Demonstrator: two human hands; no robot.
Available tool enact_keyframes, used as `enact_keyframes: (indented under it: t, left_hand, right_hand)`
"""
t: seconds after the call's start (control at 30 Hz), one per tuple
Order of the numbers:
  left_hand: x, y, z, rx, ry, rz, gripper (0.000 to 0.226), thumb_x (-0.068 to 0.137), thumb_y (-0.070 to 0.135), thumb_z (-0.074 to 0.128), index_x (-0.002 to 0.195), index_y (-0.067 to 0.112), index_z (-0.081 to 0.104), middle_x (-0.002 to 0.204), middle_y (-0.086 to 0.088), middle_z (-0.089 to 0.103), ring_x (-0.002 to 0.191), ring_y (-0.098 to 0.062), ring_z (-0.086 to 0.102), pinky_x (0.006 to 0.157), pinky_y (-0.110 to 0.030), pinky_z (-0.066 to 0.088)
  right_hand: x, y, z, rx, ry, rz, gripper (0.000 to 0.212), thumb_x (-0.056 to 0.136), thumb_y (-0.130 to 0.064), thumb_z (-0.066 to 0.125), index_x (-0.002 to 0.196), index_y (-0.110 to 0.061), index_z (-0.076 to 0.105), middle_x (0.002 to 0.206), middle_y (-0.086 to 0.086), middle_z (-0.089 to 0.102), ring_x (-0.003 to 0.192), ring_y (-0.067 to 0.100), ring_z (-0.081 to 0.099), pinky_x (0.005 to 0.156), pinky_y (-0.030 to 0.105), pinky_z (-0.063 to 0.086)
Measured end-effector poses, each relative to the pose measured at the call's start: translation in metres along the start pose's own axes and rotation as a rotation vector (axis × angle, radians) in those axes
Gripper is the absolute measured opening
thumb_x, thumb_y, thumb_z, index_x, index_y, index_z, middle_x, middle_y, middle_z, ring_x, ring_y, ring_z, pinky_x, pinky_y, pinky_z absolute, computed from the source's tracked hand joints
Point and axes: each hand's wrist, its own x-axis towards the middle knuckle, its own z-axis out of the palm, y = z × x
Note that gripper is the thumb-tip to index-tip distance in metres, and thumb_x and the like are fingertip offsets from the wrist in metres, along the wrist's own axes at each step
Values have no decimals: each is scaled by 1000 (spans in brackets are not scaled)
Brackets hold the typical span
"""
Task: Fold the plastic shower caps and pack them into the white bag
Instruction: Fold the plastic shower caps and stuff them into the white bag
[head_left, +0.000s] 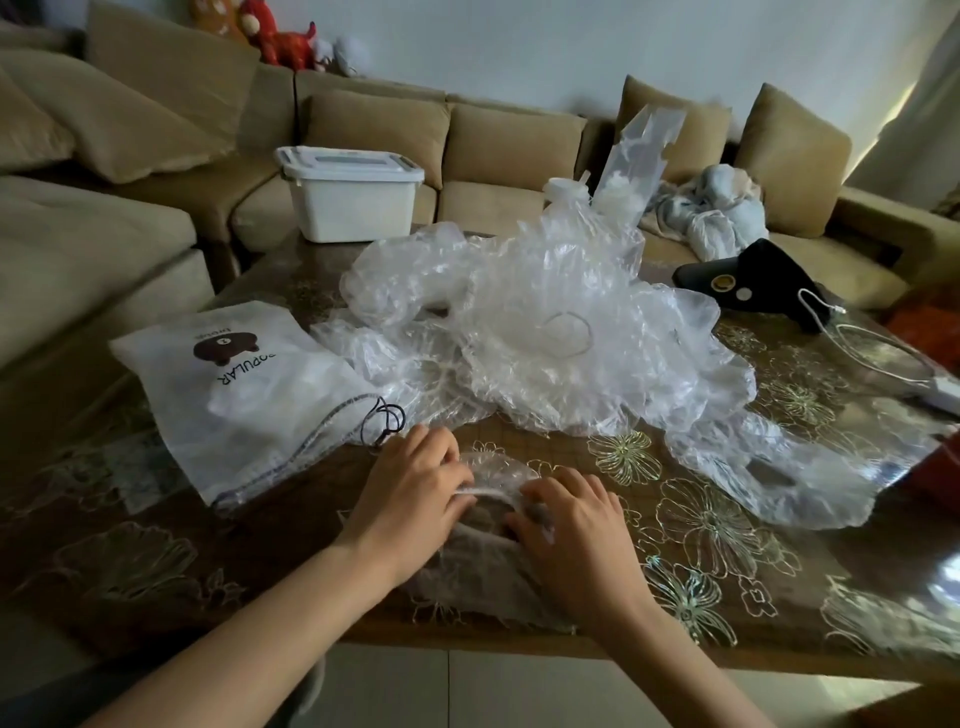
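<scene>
Shower cap (497, 469) of thin, crinkled clear plastic with a white gathered rim lies on the glossy flower-patterned tabletop (727, 525). It is pinched at that rim by the bent fingers (448, 458) of the left hand (415, 493) and right hand (579, 527), and its near part is hidden under the palms. Just left of the fingers lies the white bag (234, 384), printed "POPULAR" upside down beside a brown bear; beyond them a heap of caps (545, 322) tangles past counting.

Both bare forearms reach in from the bottom edge and converge, wrists straight, left hand (415, 491) and right hand (571, 525) palm-down, close side by side, fingers of both curled, left pinching the shower cap (501, 470) edge, right gripping it too.
</scene>
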Motion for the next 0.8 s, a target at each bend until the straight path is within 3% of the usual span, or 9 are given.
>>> enact_keyframes:
  t: [0.17, 0.27, 0.37, 0.43, 0.6, 0.73, 0.8]
  left_hand:
    - [-8, 1, 7, 6, 55, 82, 9, 70, 15, 75, 70, 18, 66, 77, 5, 55, 74, -13, 52, 75, -24, 41]
    - [-9, 2, 5, 20, 71, 170, 9, 83, 14, 59, 76, 19, 61, 79, 6, 56, 75, -13, 50, 76, -25, 36]
    - [-12, 1, 3, 28, 35, 156, 17, 87, 29, 42, 89, 23, 58, 82, 9, 61, 76, -11, 55, 76, -25, 36]
    - [-13, 0, -1, 39, 1, 153, 20, 86, 31, 41, 91, 23, 58, 84, 8, 62, 77, -13, 58, 75, -26, 32]
    - [-22, 3, -10, 60, -57, 214, 32, 89, 33, 43, 70, 20, 65, 71, 6, 57, 69, -14, 54, 71, -29, 34]
    - [-13, 9, -16, -73, 69, 127, 36, 91, 30, 44, 67, 13, 64, 71, 3, 56, 66, -14, 50, 64, -29, 40]
    - [-4, 12, -15, -117, 88, 70, 26, 91, 22, 48, 81, 9, 68, 83, -1, 63, 77, -17, 57, 73, -29, 47]
  right_hand:
    - [-1, 5, 9, 43, 93, -4, 5, 83, -20, 67, 81, -15, 65, 89, 0, 62, 83, 22, 56, 78, 39, 49]
    - [-3, 11, 3, 104, 148, -62, 7, 80, -26, 61, 79, -19, 63, 82, -5, 63, 76, 19, 57, 70, 33, 48]
    - [-6, 18, -4, 100, 131, -179, 18, 83, -36, 50, 82, -23, 62, 85, -10, 62, 79, 13, 53, 71, 27, 45]
    - [-8, 21, -4, 73, 103, -217, 20, 84, -38, 49, 82, -24, 63, 86, -11, 62, 80, 11, 54, 72, 25, 45]
    - [-18, 23, -1, 65, 69, -214, 32, 90, -40, 45, 78, -21, 68, 86, -11, 64, 80, 13, 57, 74, 34, 50]
    - [-8, 12, -9, 114, 283, -130, 33, 89, -36, 50, 71, -15, 70, 83, -4, 66, 76, 15, 57, 71, 34, 51]
    - [1, -1, -8, 120, 345, -119, 19, 86, -23, 56, 85, -10, 70, 93, 2, 66, 85, 19, 60, 78, 31, 50]
